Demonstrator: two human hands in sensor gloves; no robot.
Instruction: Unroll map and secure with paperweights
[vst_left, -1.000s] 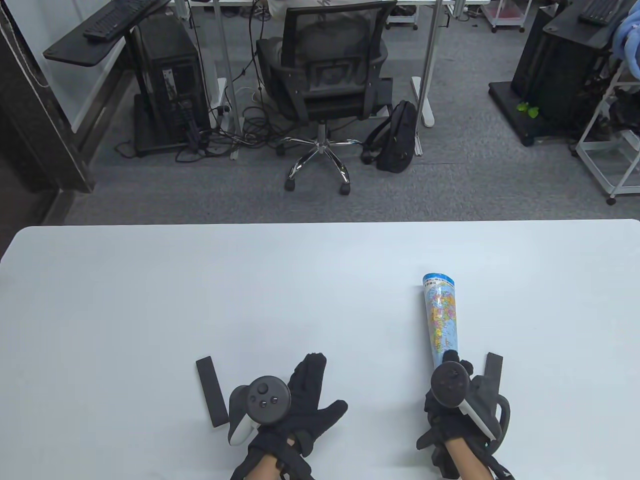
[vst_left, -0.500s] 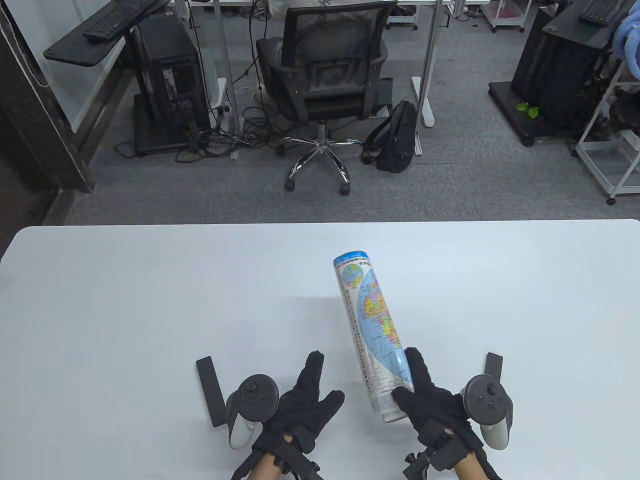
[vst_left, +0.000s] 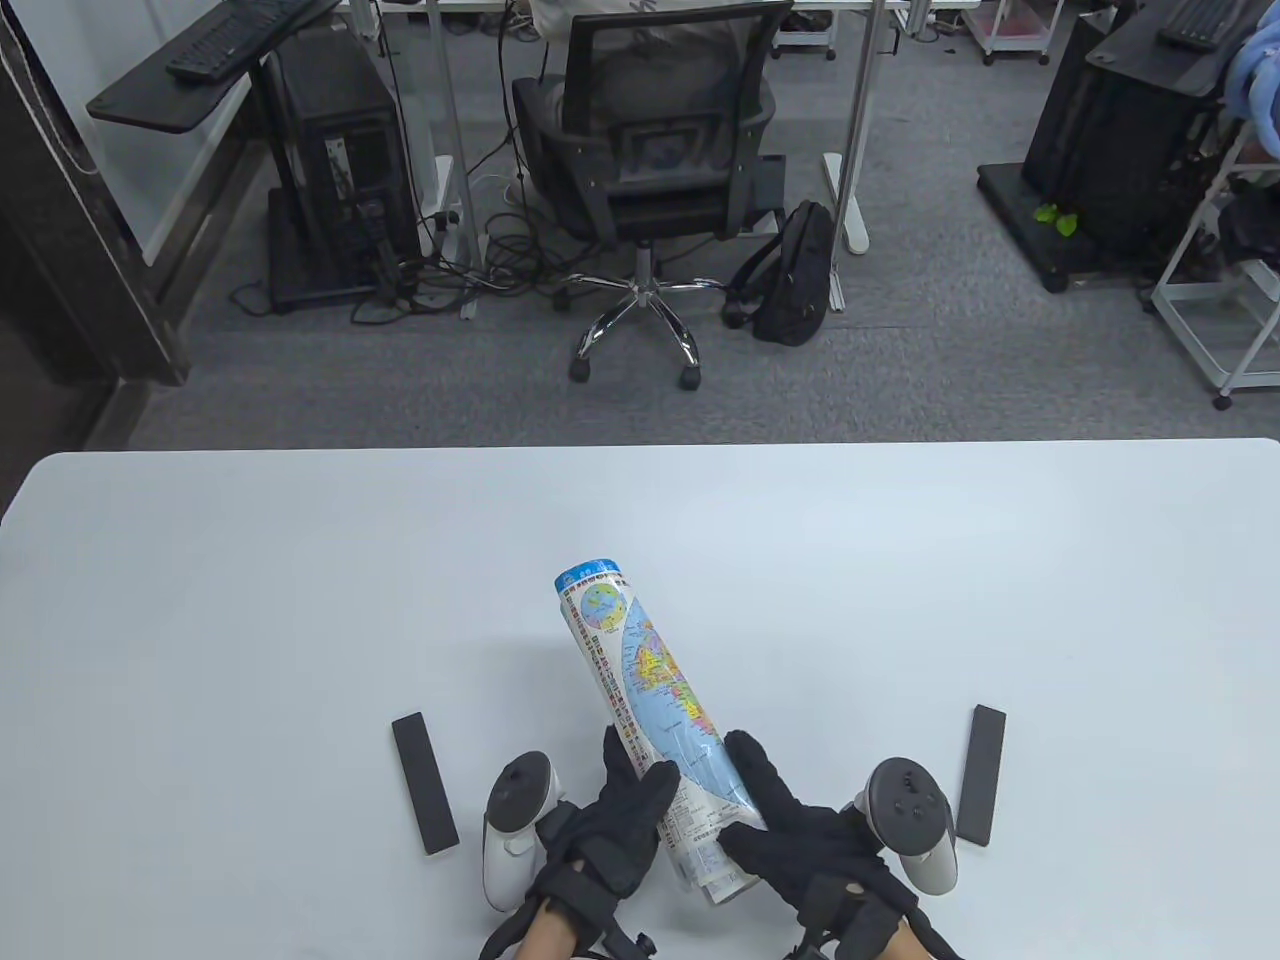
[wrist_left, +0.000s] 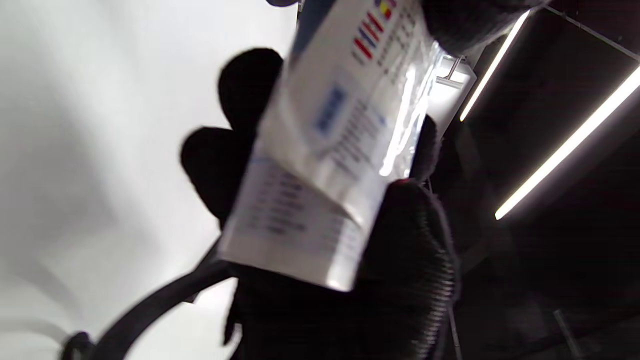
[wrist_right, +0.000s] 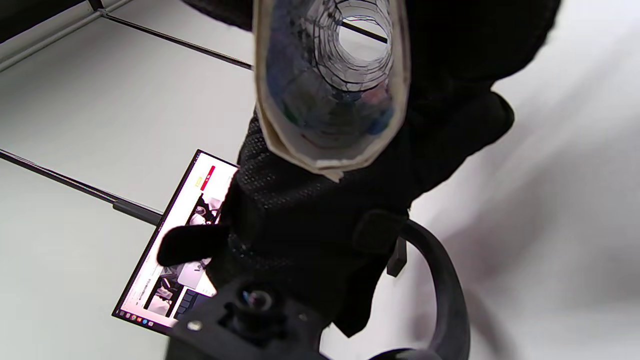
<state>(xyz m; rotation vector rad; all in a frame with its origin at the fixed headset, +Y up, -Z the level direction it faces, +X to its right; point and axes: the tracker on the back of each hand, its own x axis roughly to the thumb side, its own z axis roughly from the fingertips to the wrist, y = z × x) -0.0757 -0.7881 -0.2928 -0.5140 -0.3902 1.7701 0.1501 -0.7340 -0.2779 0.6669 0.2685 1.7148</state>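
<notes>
The rolled map (vst_left: 645, 690), colourful and glossy, points away from me and leans left over the middle of the white table (vst_left: 250, 600). Both gloved hands grip its near end. My left hand (vst_left: 635, 795) holds it from the left and my right hand (vst_left: 760, 810) from the right. The left wrist view shows the map's printed end (wrist_left: 320, 150) between my left fingers (wrist_left: 405, 260). The right wrist view looks into the roll's open end (wrist_right: 330, 75), with my right hand (wrist_right: 310, 210) wrapped around it. Two flat black paperweight bars lie on the table, one on the left (vst_left: 425, 783) and one on the right (vst_left: 981, 775).
An office chair (vst_left: 650, 150) and a black backpack (vst_left: 795, 270) stand on the carpet beyond the table's far edge. A monitor (wrist_right: 175, 240) shows in the right wrist view.
My right hand has carried the map from the table's right side to the middle, near me. My left hand has left the table and now grips the map's near end too.
</notes>
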